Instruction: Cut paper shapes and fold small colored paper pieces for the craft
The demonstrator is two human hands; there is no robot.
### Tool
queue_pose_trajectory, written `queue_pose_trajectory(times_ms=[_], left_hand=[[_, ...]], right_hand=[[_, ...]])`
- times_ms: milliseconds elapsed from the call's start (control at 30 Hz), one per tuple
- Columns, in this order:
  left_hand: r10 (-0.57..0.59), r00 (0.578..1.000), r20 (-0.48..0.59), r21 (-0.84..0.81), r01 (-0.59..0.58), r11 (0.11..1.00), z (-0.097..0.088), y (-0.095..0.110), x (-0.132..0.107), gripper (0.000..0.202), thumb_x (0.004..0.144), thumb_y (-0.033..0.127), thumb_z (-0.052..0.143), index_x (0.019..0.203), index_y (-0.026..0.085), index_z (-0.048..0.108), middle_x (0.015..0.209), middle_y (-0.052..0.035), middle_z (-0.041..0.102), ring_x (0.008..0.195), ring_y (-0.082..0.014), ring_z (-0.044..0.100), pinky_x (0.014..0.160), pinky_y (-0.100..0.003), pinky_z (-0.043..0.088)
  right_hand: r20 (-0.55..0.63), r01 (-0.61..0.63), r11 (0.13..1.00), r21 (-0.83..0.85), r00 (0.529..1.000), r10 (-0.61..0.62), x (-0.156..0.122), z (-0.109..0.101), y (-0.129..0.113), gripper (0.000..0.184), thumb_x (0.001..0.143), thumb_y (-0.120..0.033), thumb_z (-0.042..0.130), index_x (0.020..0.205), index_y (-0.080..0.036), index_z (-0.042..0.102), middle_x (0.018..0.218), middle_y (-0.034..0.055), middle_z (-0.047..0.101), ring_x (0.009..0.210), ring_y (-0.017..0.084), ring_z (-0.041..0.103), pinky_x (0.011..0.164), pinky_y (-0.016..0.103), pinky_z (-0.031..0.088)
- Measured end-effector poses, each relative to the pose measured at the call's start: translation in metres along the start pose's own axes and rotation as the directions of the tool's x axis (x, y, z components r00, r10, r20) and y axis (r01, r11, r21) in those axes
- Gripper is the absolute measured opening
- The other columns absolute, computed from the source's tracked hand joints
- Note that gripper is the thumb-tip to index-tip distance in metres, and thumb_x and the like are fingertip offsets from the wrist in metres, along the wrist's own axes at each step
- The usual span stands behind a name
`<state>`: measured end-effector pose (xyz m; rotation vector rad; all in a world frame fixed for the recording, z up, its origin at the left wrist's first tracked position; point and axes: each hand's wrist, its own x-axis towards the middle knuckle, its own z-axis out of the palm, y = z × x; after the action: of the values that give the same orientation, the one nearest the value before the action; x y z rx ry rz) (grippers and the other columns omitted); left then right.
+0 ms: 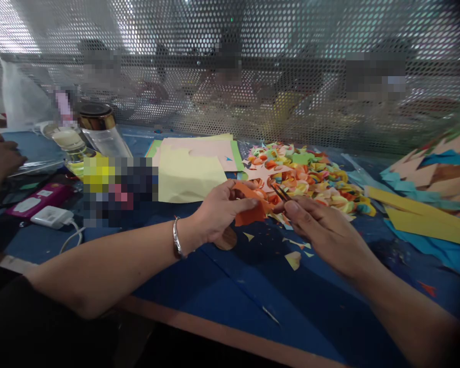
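My left hand [224, 209] pinches a piece of orange paper [249, 207] above the table. In my right hand [318, 225] is a pair of dark tweezers [280, 193], held between thumb and fingers, with its two thin tips pointing toward the orange paper. Fingers hide the rest of the tool. Behind both hands lies a heap of curled paper pieces [306, 176] in orange, yellow, green and pink. A round wooden piece [227, 239] sits beneath my left hand, partly covered by it.
Stacked paper sheets [193, 174] lie behind my left hand. Yellow paper strips [425, 209] and folded layers [433, 168] are at right. A lidded bottle [103, 130], white charger [52, 217] and another person's hand [3, 156] are at left. Scraps [293, 259] dot the blue table [214, 296].
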<state>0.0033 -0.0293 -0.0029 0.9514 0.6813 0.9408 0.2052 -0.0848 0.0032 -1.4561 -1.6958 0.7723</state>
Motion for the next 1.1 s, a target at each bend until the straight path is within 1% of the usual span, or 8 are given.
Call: queue_pose_trajectory(times_ms=[67, 133, 267, 400, 500, 633, 867, 1100], left_hand=[[0.02, 0.999, -0.026, 0.0, -0.02, 1.0, -0.0009, 0.0016, 0.0004, 0.039, 0.072, 0.013, 0.083, 0.104, 0.017, 0.062, 0.086, -0.0001, 0.069, 0.077, -0.0134, 0.069, 0.079, -0.03, 0.056], [0.031, 0.999, -0.042, -0.009, -0.032, 0.999, -0.0012, 0.0024, 0.0003, 0.046, 0.07, 0.011, 0.084, 0.107, 0.018, 0.059, 0.084, 0.0016, 0.068, 0.078, -0.0132, 0.068, 0.08, -0.03, 0.057], [0.07, 0.995, -0.078, -0.038, -0.073, 0.997, -0.0001, 0.0033, -0.001, 0.053, 0.068, 0.009, 0.084, 0.111, 0.018, 0.057, 0.08, 0.0046, 0.064, 0.075, -0.0119, 0.067, 0.078, -0.028, 0.057], [0.076, 0.993, -0.086, -0.045, -0.08, 0.996, 0.0017, 0.0056, -0.002, 0.052, 0.069, 0.007, 0.083, 0.112, 0.019, 0.056, 0.076, 0.0047, 0.065, 0.072, -0.0121, 0.067, 0.076, -0.028, 0.058], [0.062, 0.995, -0.076, -0.056, -0.066, 0.996, 0.0028, 0.0072, -0.0026, 0.05, 0.071, 0.007, 0.082, 0.112, 0.019, 0.056, 0.075, 0.0051, 0.066, 0.071, -0.0119, 0.067, 0.078, -0.029, 0.059], [0.048, 0.998, -0.026, -0.099, -0.051, 0.994, 0.0032, 0.0054, -0.003, 0.048, 0.073, 0.008, 0.082, 0.112, 0.019, 0.056, 0.081, 0.002, 0.07, 0.076, -0.0136, 0.07, 0.083, -0.032, 0.06], [0.044, 0.999, 0.01, -0.1, -0.043, 0.994, 0.0013, 0.0026, -0.0031, 0.047, 0.074, 0.008, 0.083, 0.112, 0.019, 0.058, 0.086, 0.0005, 0.071, 0.083, -0.0148, 0.071, 0.09, -0.034, 0.058], [0.031, 0.999, 0.015, -0.073, -0.03, 0.997, 0.0028, 0.0044, -0.0057, 0.047, 0.074, 0.01, 0.084, 0.113, 0.019, 0.058, 0.086, 0.0004, 0.07, 0.081, -0.0146, 0.071, 0.087, -0.034, 0.058]], right_hand=[[-0.014, -0.012, 1.0, 0.001, 1.0, 0.012, -0.0002, -0.0014, 0.0016, 0.064, 0.091, -0.084, 0.049, 0.078, -0.023, 0.063, 0.062, -0.0024, 0.041, 0.055, 0.014, 0.04, 0.047, 0.028, 0.032], [-0.014, -0.018, 1.0, 0.007, 1.0, 0.018, -0.0001, -0.002, 0.0027, 0.065, 0.091, -0.084, 0.048, 0.077, -0.023, 0.062, 0.063, -0.002, 0.042, 0.056, 0.014, 0.04, 0.047, 0.028, 0.032], [-0.012, -0.004, 0.999, -0.033, 1.0, 0.003, 0.0002, -0.0024, 0.0014, 0.062, 0.091, -0.082, 0.052, 0.077, -0.023, 0.062, 0.065, -0.0005, 0.05, 0.056, 0.014, 0.044, 0.048, 0.028, 0.033], [0.056, -0.006, 1.0, -0.027, 0.998, 0.007, 0.0002, -0.0029, 0.0, 0.057, 0.089, -0.078, 0.059, 0.082, -0.022, 0.067, 0.068, 0.0011, 0.058, 0.058, 0.014, 0.05, 0.05, 0.027, 0.04], [0.107, -0.007, 1.0, -0.006, 0.994, 0.008, -0.0006, -0.0023, 0.0004, 0.053, 0.091, -0.074, 0.061, 0.083, -0.022, 0.066, 0.067, 0.0004, 0.058, 0.058, 0.014, 0.051, 0.051, 0.027, 0.043], [0.128, -0.007, 1.0, 0.029, 0.992, 0.004, -0.0021, -0.0005, 0.0013, 0.054, 0.091, -0.075, 0.06, 0.079, -0.022, 0.062, 0.065, -0.0008, 0.054, 0.054, 0.012, 0.047, 0.048, 0.026, 0.04], [0.106, 0.006, 1.0, -0.018, 0.994, -0.004, -0.0031, -0.0006, 0.0058, 0.055, 0.092, -0.074, 0.059, 0.074, -0.023, 0.06, 0.066, -0.0005, 0.052, 0.058, 0.013, 0.048, 0.05, 0.027, 0.04], [0.096, 0.024, 1.0, -0.018, 0.995, -0.022, -0.0039, -0.0004, 0.0027, 0.055, 0.093, -0.073, 0.059, 0.071, -0.023, 0.057, 0.064, -0.0011, 0.048, 0.057, 0.013, 0.044, 0.049, 0.027, 0.038]])
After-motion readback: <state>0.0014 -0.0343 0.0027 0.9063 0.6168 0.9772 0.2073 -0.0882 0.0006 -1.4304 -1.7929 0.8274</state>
